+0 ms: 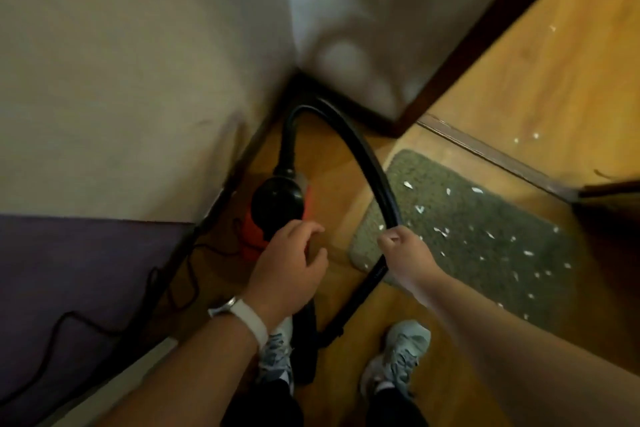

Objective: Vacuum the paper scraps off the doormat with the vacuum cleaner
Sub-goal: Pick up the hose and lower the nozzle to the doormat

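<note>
A grey-green doormat (485, 229) lies on the wooden floor at the right, strewn with several white paper scraps (441, 231). A small orange and black vacuum cleaner (273, 204) stands in the corner by the wall. Its black hose (367, 152) arcs up from the body and comes down to my right hand (408, 255), which grips it where it joins the rigid tube (360, 295). That tube runs down to a nozzle between my shoes. My left hand (291, 270) hovers just over the vacuum body with loosely curled fingers and holds nothing.
A dark power cord (104, 315) snakes along the purple surface at the left. Cream walls meet in the corner behind the vacuum. A metal threshold strip (485, 152) crosses beyond the mat, with more scraps on the floor past it. My two pale sneakers (398, 354) stand below.
</note>
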